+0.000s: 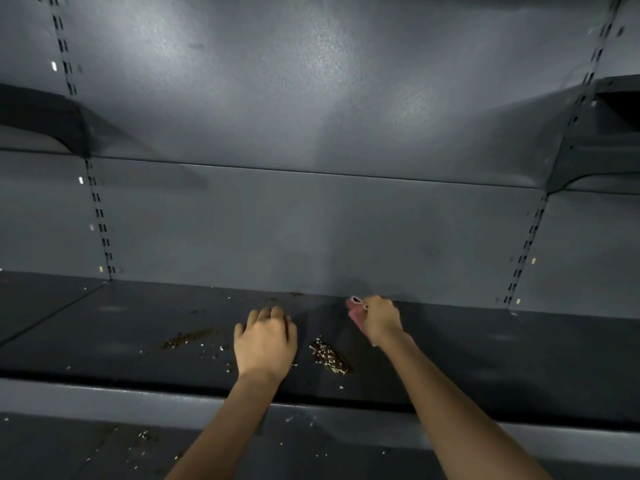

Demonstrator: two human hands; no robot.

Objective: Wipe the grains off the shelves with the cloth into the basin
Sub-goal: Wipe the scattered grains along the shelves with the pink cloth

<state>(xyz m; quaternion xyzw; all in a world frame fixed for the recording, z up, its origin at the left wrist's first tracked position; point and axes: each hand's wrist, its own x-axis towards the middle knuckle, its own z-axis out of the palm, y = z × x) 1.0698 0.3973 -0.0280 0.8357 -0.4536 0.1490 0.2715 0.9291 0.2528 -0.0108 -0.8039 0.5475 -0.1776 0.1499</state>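
A dark grey shelf [485,358] carries spilled grains. One heap of grains [329,356] lies between my hands, and a thinner brown streak of grains [188,337] lies to the left. My right hand [379,318] grips a bunched pink cloth [356,311] near the shelf's back wall. My left hand [265,339] rests on the shelf with its fingers curled under; what they hold, if anything, is hidden. No basin is in view.
A lower shelf [104,448] below carries more scattered grains [143,436]. Slotted uprights [100,220] [526,244] flank the grey back panel. Shelf brackets [45,119] [595,150] jut out at the upper left and right.
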